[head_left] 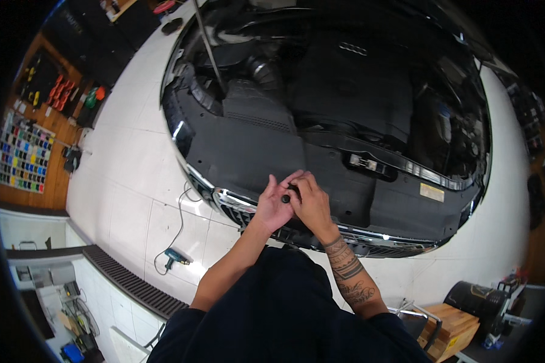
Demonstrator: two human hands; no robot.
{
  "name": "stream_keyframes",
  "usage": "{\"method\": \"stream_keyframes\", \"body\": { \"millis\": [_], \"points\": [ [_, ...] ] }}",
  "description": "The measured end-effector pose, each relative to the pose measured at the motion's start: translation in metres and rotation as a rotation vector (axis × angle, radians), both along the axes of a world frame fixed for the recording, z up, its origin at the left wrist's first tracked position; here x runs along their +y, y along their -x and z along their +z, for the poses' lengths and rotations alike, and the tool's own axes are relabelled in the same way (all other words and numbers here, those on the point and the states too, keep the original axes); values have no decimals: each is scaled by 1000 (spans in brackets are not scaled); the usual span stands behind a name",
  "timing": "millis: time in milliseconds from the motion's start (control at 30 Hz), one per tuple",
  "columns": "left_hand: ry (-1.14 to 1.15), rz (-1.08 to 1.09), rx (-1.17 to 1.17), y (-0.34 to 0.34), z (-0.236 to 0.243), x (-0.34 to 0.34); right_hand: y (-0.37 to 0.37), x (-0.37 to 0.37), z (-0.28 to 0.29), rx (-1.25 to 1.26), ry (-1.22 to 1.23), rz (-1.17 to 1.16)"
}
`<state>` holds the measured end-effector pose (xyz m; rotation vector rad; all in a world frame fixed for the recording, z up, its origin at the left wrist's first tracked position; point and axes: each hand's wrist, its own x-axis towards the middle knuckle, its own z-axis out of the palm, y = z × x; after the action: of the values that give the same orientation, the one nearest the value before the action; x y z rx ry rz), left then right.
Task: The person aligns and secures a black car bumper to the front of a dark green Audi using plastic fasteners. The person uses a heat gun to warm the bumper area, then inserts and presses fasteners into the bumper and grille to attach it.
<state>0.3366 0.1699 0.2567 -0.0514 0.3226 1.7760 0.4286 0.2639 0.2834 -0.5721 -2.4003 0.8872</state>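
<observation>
Over the front edge of a car's open engine bay, my left hand (271, 210) is turned palm up, its thumb sticking out. A small black round-headed piece (285, 198) lies in that palm; it resembles a plastic trim clip, but is too small to be sure. My right hand (313, 204) reaches over from the right, fingers bent and pressed together above the left palm. Another bit of black shows at its fingertips, mostly hidden. Beneath both hands is the black plastic front cover (248, 148) of the engine bay.
A prop rod (209, 48) rises at the bay's left. The black engine cover (354, 85) sits farther back. On the pale floor lies a teal corded heat gun or power tool (177, 257), its cable trailing. A wooden box (451, 330) stands at lower right.
</observation>
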Motion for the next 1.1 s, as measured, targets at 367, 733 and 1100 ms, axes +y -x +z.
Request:
{"method": "stream_keyframes", "body": {
  "millis": [367, 733, 1100],
  "points": [
    [388, -66, 431, 77, -34, -38, 66, -14, 7, -101, 332, 93],
    [380, 4, 459, 248, -43, -98, 232, -59, -29, -152, 944, 44],
    [529, 44, 853, 376, -50, -75, 356, -18, -39, -191, 967, 43]
  ]
}}
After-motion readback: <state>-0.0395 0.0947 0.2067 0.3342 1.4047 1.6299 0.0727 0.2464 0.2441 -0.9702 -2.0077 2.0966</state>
